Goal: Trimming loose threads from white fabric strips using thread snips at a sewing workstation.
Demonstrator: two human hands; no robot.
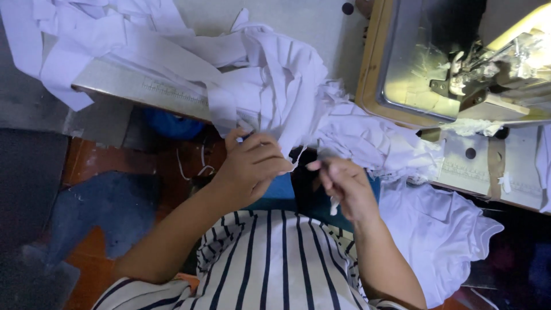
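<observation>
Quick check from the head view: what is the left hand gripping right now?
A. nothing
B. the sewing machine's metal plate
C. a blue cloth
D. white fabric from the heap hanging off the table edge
D: the left hand is closed on white fabric spilling over the table edge.

- Light is uneven: the strongest comes from the upper right, where a lamp at the sewing machine [488, 69] burns out to yellow-white.
- The metal plate under it shows streaky glare.
- White cloth [275, 80] on the tabletop [321, 23] reads bright with a cool, bluish tint.
- The floor [92, 166] and lower corners sink into deep shadow.
- The right hand [344, 186] is smeared by motion blur; the left hand [252, 163] is sharper.
- Edges bend slightly, as through a wide lens.
</observation>
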